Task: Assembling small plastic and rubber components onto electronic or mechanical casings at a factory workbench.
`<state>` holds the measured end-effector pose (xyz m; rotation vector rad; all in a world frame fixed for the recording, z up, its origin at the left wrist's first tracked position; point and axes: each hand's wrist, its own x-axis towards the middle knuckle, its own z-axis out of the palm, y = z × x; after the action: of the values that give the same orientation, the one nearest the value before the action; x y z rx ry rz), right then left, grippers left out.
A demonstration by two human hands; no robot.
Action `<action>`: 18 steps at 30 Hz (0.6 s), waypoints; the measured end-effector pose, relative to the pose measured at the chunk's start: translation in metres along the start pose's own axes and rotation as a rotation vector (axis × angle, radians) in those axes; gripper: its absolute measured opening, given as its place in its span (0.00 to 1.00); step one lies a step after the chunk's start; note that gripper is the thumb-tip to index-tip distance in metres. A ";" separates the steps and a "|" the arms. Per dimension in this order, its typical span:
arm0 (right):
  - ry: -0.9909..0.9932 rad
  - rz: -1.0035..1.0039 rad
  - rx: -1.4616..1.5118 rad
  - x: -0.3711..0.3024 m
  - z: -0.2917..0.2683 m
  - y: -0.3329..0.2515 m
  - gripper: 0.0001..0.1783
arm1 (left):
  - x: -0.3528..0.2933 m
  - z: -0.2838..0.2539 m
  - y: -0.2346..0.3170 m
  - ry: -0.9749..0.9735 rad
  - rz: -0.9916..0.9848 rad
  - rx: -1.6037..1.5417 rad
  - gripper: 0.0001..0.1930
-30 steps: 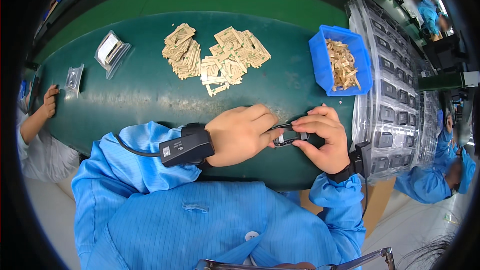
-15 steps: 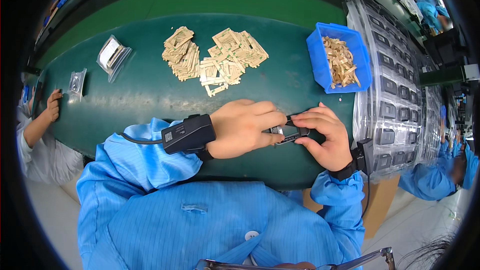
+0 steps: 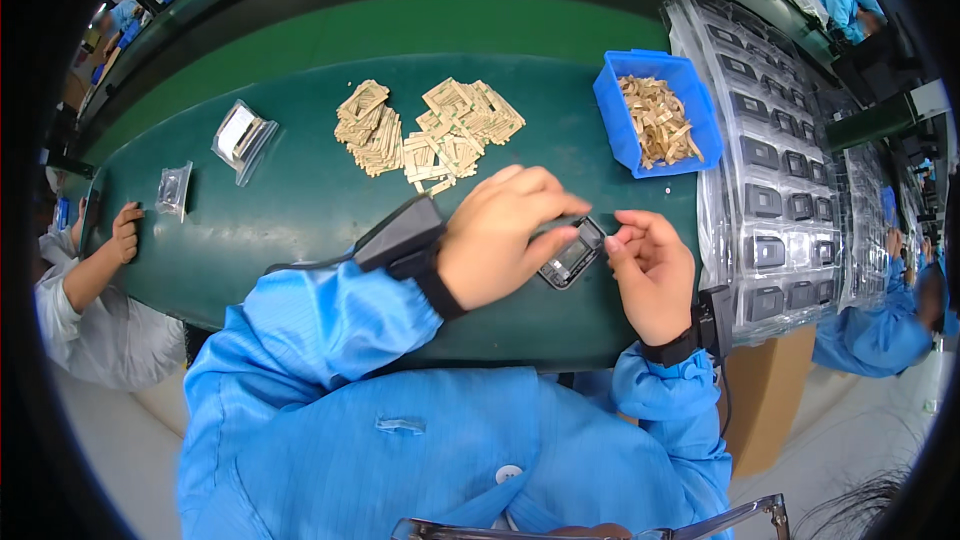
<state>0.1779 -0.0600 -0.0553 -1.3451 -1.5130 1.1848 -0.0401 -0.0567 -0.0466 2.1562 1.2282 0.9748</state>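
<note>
My left hand [image 3: 508, 235] grips a small black rectangular plastic housing [image 3: 574, 256] by its upper left side, thumb and fingers closed on it. The housing has a grey, window-like middle and is tilted above the green table. Just right of it, my right hand [image 3: 655, 275] has its thumb and fingers drawn together in a pinch, a small gap from the housing's edge. Whatever lies between these fingertips, if anything, is too small to make out. Beyond my hands lie two heaps of flat tan frame-shaped pieces, a left heap [image 3: 370, 130] and a right heap [image 3: 460, 125].
A blue bin [image 3: 606, 105] of tan strips [image 3: 658, 120] stands at the right. Beside it, clear trays [image 3: 735, 230] hold several black housings. Clear plastic bags [image 3: 240, 140] lie at the left of the table [image 3: 300, 210], near another person's hand [image 3: 125, 232]. Black wrist devices are strapped to my wrists.
My right hand has come off the housing and its fingers have drawn together. The housing has turned in my left hand, showing more of its face. The whole view has shifted slightly.
</note>
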 end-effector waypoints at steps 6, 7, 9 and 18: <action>-0.016 -0.019 -0.004 -0.001 0.007 0.011 0.11 | 0.013 0.007 -0.013 -0.105 -0.058 -0.002 0.15; -0.016 -0.018 -0.005 0.000 0.008 0.010 0.11 | 0.015 0.008 -0.013 -0.102 -0.063 0.021 0.13; 0.038 -0.063 -0.301 0.005 0.011 0.006 0.07 | 0.016 0.011 -0.009 -0.098 -0.076 0.065 0.11; 0.028 -0.136 -0.379 -0.011 0.015 -0.016 0.14 | -0.001 0.010 -0.002 -0.040 -0.016 0.127 0.15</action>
<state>0.1607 -0.0730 -0.0437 -1.4644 -1.8412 0.8171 -0.0334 -0.0571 -0.0545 2.2477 1.3188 0.8633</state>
